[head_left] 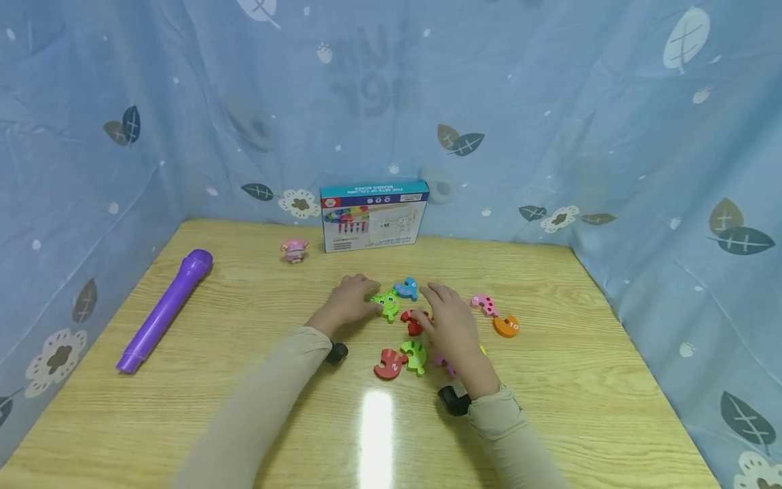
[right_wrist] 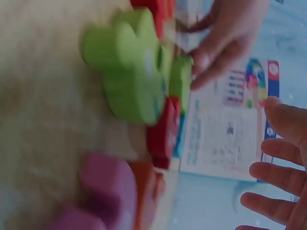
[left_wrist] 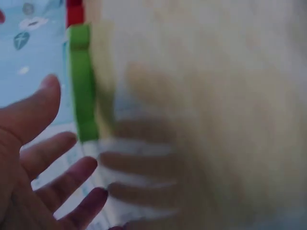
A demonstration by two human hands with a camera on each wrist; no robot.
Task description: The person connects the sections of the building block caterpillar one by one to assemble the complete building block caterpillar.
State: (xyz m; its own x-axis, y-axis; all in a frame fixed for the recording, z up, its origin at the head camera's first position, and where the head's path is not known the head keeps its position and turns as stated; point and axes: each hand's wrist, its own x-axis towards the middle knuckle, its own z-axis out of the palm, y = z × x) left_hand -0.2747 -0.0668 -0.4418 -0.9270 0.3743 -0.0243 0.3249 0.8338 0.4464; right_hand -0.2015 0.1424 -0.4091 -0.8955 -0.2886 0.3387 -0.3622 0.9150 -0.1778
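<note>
My left hand [head_left: 347, 302] has its fingers spread beside a light-green puzzle piece [head_left: 387, 305] with a smiling face, fingertips right at its left edge. In the left wrist view a gap shows between the thumb and that green piece [left_wrist: 84, 81]. My right hand [head_left: 453, 326] hovers with loosely spread fingers above the table, its thumb overlapping a red piece [head_left: 414, 322]. Its fingers [right_wrist: 273, 175] hold nothing in the right wrist view. Just behind lies a blue piece [head_left: 406, 288]. Closer to me are a red piece numbered 2 [head_left: 389, 365] and a striped green piece [head_left: 415, 357].
Right of my right hand lie a pink spotted piece [head_left: 485, 304] and an orange piece numbered 10 [head_left: 506, 327]. A purple piece [head_left: 445, 365] is partly hidden under the right wrist. A box [head_left: 375, 217], a pink figurine [head_left: 295, 250] and a purple microphone-shaped tube [head_left: 163, 312] stand farther out.
</note>
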